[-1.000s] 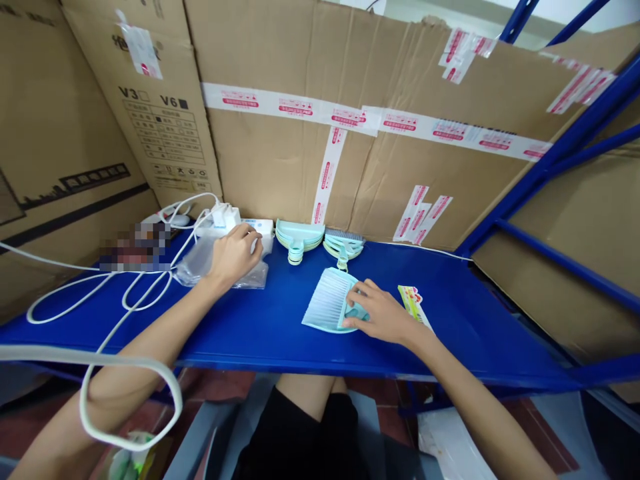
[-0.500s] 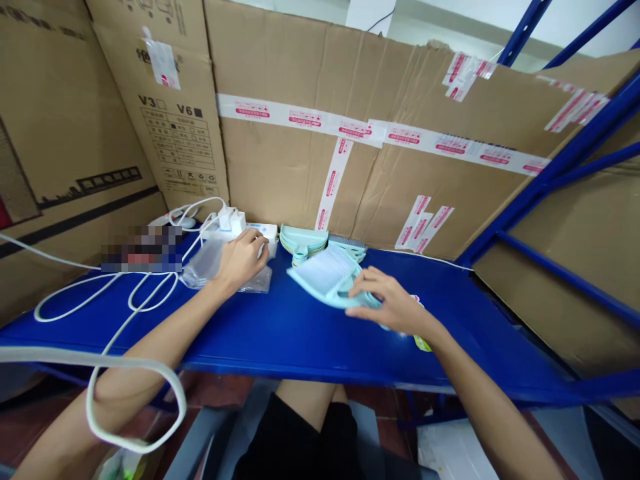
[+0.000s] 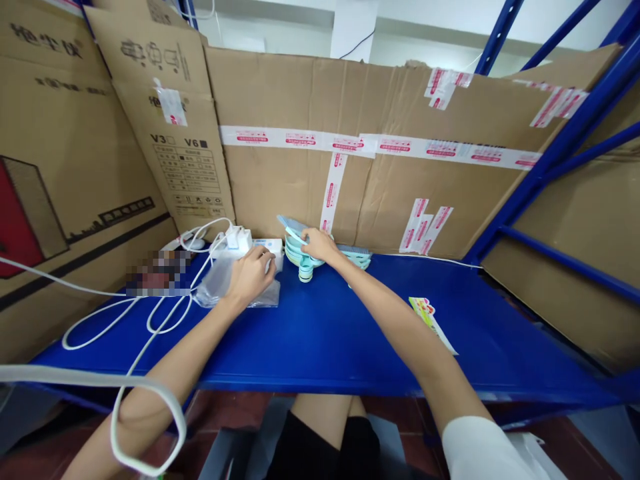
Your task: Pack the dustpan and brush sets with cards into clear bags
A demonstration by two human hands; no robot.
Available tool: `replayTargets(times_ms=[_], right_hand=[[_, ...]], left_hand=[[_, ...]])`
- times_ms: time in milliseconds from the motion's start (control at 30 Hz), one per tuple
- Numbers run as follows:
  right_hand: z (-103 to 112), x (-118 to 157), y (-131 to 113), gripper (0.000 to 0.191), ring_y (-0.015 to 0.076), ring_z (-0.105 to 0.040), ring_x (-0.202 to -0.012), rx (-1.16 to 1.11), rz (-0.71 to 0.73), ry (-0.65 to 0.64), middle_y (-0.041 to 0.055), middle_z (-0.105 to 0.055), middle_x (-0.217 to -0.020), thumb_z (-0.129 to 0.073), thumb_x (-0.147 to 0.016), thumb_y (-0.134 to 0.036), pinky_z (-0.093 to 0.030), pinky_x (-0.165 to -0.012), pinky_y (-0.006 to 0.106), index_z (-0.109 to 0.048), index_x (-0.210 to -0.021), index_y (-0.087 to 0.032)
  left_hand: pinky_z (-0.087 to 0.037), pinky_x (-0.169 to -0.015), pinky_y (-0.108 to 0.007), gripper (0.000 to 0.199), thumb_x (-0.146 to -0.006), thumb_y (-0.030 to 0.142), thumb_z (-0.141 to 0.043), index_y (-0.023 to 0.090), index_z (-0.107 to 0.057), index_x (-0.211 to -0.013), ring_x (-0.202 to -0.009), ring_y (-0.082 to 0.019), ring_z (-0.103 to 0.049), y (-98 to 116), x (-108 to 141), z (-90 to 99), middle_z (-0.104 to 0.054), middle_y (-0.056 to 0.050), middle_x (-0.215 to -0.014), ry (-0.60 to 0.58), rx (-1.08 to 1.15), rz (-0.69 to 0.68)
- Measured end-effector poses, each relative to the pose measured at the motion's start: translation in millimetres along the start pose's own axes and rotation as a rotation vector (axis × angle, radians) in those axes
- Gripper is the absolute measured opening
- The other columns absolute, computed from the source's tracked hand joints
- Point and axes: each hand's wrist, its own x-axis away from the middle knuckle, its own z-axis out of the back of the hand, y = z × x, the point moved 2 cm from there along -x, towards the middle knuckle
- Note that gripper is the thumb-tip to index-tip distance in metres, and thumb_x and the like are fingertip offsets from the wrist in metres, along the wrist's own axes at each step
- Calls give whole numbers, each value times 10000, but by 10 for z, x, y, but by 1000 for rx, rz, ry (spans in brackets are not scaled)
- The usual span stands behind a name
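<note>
My right hand (image 3: 319, 245) reaches to the back of the blue table (image 3: 320, 347), its fingers closed on a light-blue dustpan-like piece (image 3: 293, 227) whose bristly or toothed edge tilts up to the left. Under it sits a stack of light-blue pieces (image 3: 305, 267) with round handle ends facing me. More such pieces (image 3: 356, 255) lie just right of the stack. My left hand (image 3: 253, 275) rests over clear plastic bags (image 3: 215, 281), its fingers curled; whether it grips a bag is hidden.
White plugs (image 3: 239, 239) and a white power strip (image 3: 270, 247) stand at the back, with looping white cables (image 3: 170, 327) to the left. A colourful card (image 3: 433, 320) lies on the right. A cardboard wall (image 3: 280, 180) closes off the back.
My right hand has moved back and left with a light-blue piece, from the table's middle to the stack. The card on the right is now uncovered. The view has shifted slightly.
</note>
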Motion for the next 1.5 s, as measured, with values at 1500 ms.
replayTargets(times_ms=[1500], right_hand=[[-229, 1094, -79, 264, 300, -633, -1094, 459, 985, 116, 163, -750, -1094, -538, -1052, -223, -484, -989, 464, -782, -1026, -127]], left_hand=[[-502, -1132, -540, 475, -1139, 402, -364, 178, -555, -1512, -1339, -314, -608, 424, 130, 180, -633, -180, -1453, 182, 639, -395]])
